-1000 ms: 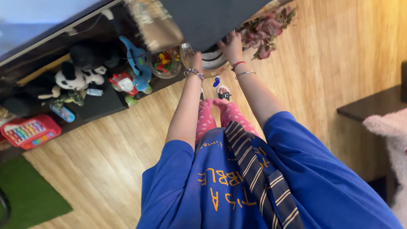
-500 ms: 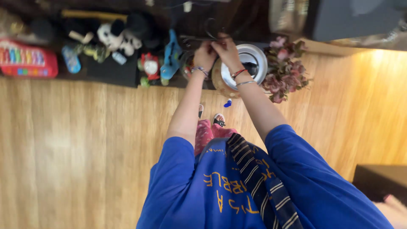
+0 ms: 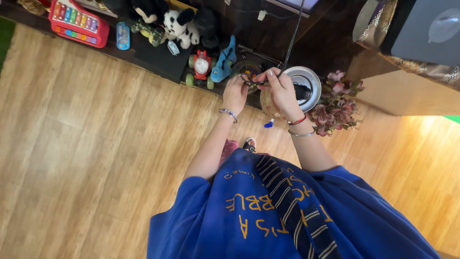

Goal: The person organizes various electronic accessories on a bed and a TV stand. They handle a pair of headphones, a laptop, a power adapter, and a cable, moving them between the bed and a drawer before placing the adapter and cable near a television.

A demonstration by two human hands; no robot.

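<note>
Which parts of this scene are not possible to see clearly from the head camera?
- Head view: the dark cable held by both hands runs off the top edge.
- The left hand and right hand cover their grip on it.
- The silver round dish is partly behind the right hand; contents unclear.
- The feet are mostly hidden by the blue shirt.

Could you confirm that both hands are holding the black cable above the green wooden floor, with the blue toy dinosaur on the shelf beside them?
Not quite: the head view shows the wooden floor is light brown, not green. Both the left hand and right hand do hold the black cable, beside the blue toy dinosaur.
</note>
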